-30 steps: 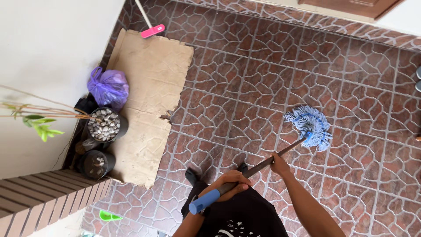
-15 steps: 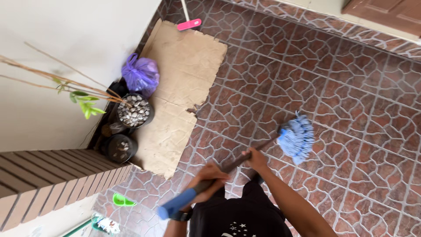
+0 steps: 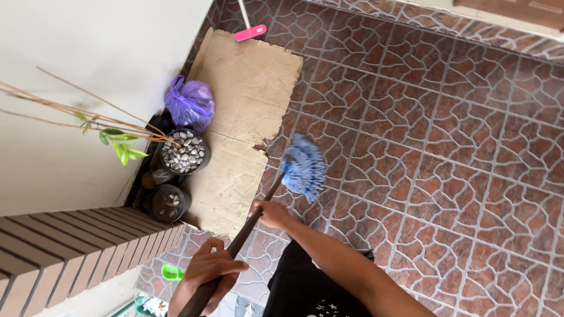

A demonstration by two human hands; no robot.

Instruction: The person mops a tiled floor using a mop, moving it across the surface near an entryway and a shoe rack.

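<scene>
Floor of reddish-brown patterned tile, grey joints; pale wall on the left, brick ledge below it. Cardboard sheet lies flat by the wall, its torn edge just beside the blue mop head. Risk: wet strands could snag or soak that edge. Two stone-filled pots and a purple bag stand near; a wide stroke might knock them. Right hand and left hand, fingers wrapped around the dark handle.
</scene>
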